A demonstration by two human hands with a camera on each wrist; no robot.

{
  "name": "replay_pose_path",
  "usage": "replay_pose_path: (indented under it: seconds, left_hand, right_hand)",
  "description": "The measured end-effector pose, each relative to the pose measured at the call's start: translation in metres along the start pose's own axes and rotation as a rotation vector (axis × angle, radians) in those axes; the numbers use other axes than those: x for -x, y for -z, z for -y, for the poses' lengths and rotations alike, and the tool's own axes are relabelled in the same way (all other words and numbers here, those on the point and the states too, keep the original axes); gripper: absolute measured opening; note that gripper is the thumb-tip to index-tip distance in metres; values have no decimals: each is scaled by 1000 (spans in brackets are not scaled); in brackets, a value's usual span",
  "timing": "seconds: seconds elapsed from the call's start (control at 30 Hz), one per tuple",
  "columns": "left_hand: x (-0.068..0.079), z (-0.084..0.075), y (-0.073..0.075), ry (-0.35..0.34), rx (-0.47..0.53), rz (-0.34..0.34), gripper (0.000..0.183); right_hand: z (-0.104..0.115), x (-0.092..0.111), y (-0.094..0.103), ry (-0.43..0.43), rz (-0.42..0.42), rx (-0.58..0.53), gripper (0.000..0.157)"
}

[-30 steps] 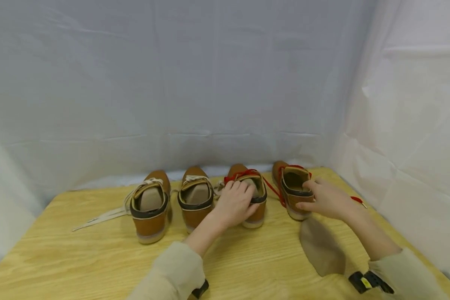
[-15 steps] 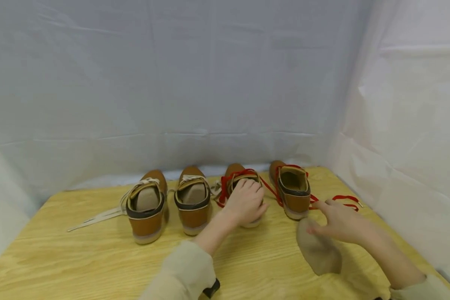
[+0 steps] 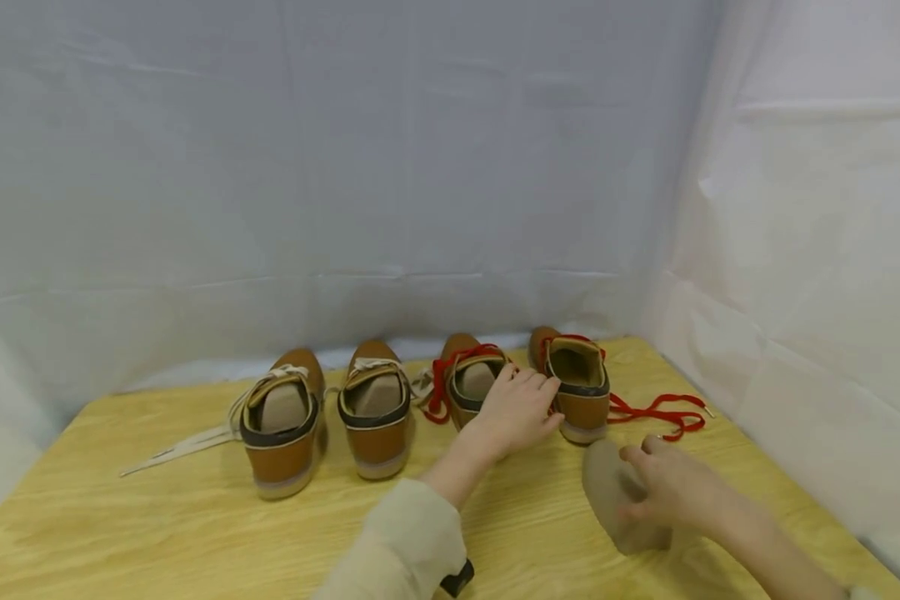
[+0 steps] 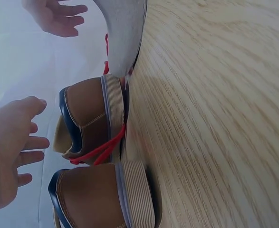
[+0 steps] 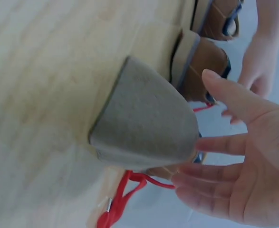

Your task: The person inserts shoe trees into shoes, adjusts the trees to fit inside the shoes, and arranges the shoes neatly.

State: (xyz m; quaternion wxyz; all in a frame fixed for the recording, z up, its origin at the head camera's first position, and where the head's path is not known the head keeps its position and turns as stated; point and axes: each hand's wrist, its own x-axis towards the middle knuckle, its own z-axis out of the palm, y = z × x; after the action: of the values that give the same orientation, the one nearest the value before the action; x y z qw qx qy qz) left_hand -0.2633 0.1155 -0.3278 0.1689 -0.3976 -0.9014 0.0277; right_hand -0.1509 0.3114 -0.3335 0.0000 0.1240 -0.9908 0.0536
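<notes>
A grey-brown insole lies on the table behind the heel of the rightmost brown shoe, which has red laces. My right hand is over the insole's right side, fingers apart and loosely bent. In the right wrist view the fingertips are close to the curved insole; whether they touch it I cannot tell. My left hand hovers between the two red-laced shoes with relaxed fingers, holding nothing. It partly covers the other red-laced shoe, where an insole shows inside. The rightmost shoe's opening looks dark.
Two brown shoes with cream laces, one at the far left and one beside it, have insoles inside. A cream lace trails left. Loose red lace lies right of the shoes. White sheeting encloses the wooden table.
My left hand has come out of the left red-laced shoe and moved right. My right hand has left the rightmost shoe's heel and come down toward the loose insole.
</notes>
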Motion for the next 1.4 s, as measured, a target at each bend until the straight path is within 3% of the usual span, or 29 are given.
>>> replay_pose_path:
  seconds: [0.1, 0.33, 0.63, 0.8, 1.23, 1.4]
  left_hand:
    - [-5, -5, -2, 5, -4, 5, 44]
    - [-13, -11, -3, 33, 10, 80, 47]
    - [-22, -17, -12, 12, -104, 117, 51]
    - [-26, -19, -12, 10, -138, 103, 51]
    - [-39, -25, -17, 34, -115, 158, 46]
    - [-40, -24, -20, 54, -109, 146, 46]
  right_hand:
    - [2, 5, -7, 12, -19, -2, 66]
    - [7, 9, -18, -48, 6, -48, 79]
    - [9, 16, -34, -29, -107, -26, 72]
    - [7, 17, -37, -34, -112, -3, 67]
    - [5, 19, -42, -34, -135, 64, 69]
    - [4, 20, -42, -12, -156, 89, 66]
